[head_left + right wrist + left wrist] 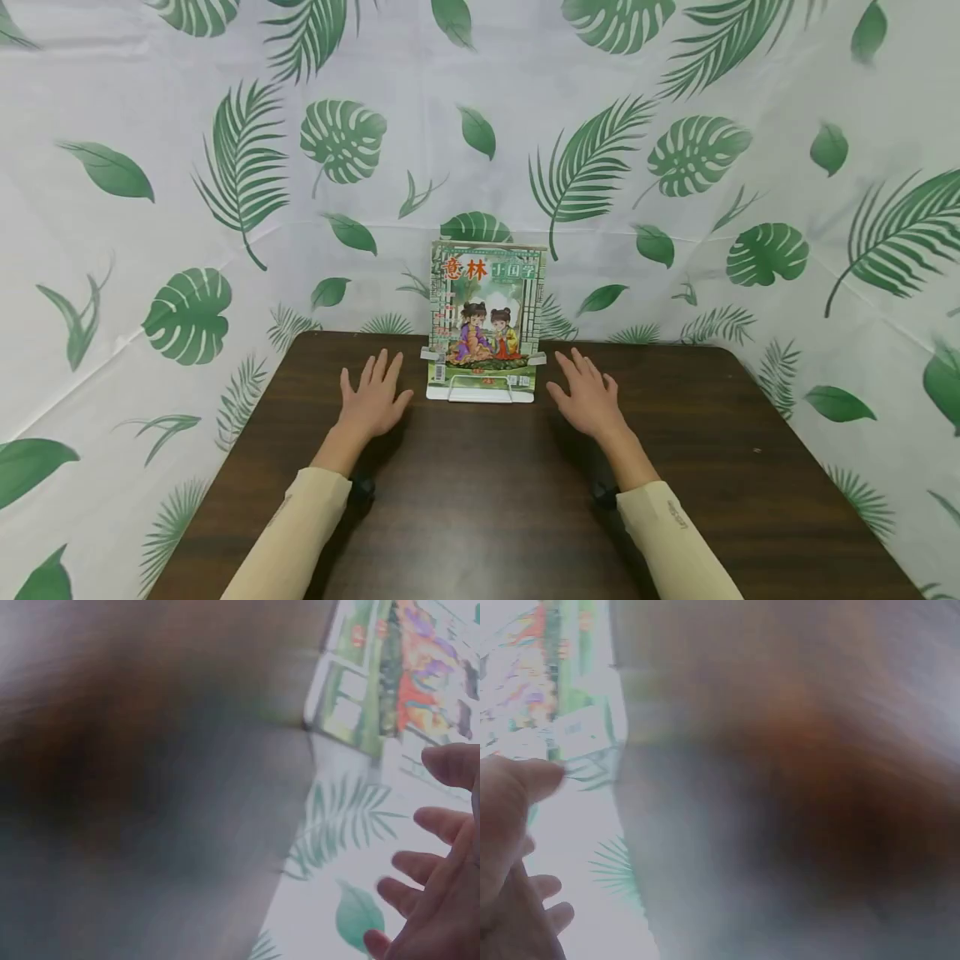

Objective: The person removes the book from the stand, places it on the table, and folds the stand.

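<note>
Magazine [486,312] stood on white stand [438,394], far side of dark surface [465,500]. Left hand [369,402] was near its left, right hand [591,402] near its right, fingers extended wide.

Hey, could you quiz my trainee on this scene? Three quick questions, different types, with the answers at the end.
1. Multiple choice: what supports the magazine? (a) a basket (b) a white stand (c) a bowl
2. True or false: the left hand and right hand both grip the magazine.
3. Fill in the colour: the tabletop is dark ____.

Key: 1. b; 2. false, both hands have extended fingers and hold nothing; 3. brown.
</note>
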Demonstrator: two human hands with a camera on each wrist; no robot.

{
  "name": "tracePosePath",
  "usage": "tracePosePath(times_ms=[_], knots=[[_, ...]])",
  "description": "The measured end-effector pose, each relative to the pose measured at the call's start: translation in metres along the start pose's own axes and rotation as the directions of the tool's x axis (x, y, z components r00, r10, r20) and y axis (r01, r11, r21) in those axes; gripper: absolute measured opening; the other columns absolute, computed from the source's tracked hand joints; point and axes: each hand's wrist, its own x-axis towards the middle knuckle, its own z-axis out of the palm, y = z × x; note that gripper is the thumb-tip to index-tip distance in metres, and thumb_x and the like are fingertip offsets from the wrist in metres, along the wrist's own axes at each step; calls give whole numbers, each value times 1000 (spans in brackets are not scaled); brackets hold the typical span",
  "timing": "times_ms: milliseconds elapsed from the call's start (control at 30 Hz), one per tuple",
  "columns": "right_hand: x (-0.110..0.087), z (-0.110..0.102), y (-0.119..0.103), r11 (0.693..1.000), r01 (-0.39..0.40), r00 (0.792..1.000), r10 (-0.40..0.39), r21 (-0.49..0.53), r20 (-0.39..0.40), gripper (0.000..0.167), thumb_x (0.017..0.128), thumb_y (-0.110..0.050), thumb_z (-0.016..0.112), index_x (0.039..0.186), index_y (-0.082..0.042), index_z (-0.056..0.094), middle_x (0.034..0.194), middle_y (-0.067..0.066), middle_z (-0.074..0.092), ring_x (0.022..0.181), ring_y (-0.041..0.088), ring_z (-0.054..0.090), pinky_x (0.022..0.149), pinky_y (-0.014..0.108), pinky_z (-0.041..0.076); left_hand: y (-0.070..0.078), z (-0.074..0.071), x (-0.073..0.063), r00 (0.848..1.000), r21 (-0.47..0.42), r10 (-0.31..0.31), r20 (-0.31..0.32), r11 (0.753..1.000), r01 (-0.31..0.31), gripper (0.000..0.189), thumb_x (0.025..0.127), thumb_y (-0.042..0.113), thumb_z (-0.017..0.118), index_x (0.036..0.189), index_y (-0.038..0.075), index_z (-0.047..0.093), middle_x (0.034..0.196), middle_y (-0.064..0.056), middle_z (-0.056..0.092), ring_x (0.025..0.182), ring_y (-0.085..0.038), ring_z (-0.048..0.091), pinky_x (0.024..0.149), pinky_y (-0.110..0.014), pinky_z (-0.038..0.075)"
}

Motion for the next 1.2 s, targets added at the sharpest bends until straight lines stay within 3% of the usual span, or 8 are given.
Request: tracePosePath(times_ms=[100,233,333,433,567,833,1200], knots=[[7,-6,-9,998,-4,1000,5,64,-12,69,112,-43,55,172,-18,30,177,19,28,159,47,31,118,77,18,9,-13,7,998,-55,-20,-65,998,16,83,110,35,61,174,11,12,179,-23,17,164,-47,18,126,-77,0],[20,-16,-21,992,-14,999,20,129,-41,67,112,-41,54,171,-16,32,173,19,37,157,46,35,116,76,20,26,-31,21,991,-136,-33,-127,991,16,82,110,33,60,173,9,13,175,-23,25,160,-47,24,127,-73,11],[29,-21,-29,988,-17,998,28,156,-65,66,112,-40,53,170,-13,34,171,20,40,157,45,36,116,75,21,38,-38,34,991,-176,-36,-131,984,13,80,111,33,57,173,8,13,175,-23,26,160,-46,25,126,-69,17],[39,-21,-37,983,-14,994,34,183,-107,63,111,-37,54,167,-12,39,164,20,49,153,43,42,114,72,25,47,-40,43,994,-214,-48,-95,976,27,80,112,35,56,173,8,11,176,-22,24,161,-45,24,126,-67,18],[48,-19,-43,980,-12,987,43,197,-153,59,110,-33,55,163,-11,46,154,19,59,144,41,51,111,70,29,54,-42,49,996,-226,-74,-42,972,62,82,112,38,54,173,6,10,177,-22,22,162,-45,24,126,-68,19],[57,-16,-45,977,-59,985,91,204,-150,59,108,-31,59,162,-11,48,153,18,59,144,41,51,113,72,29,59,-38,62,996,-248,-84,-27,966,74,80,112,37,54,173,6,14,177,-21,24,163,-43,24,125,-68,22],[60,-8,-52,969,-81,985,114,235,-133,61,108,-31,59,162,-7,47,155,18,58,144,40,51,112,69,25,67,-26,70,992,-274,-96,-78,959,71,68,112,33,53,168,3,31,172,-19,38,158,-42,35,123,-67,28]])
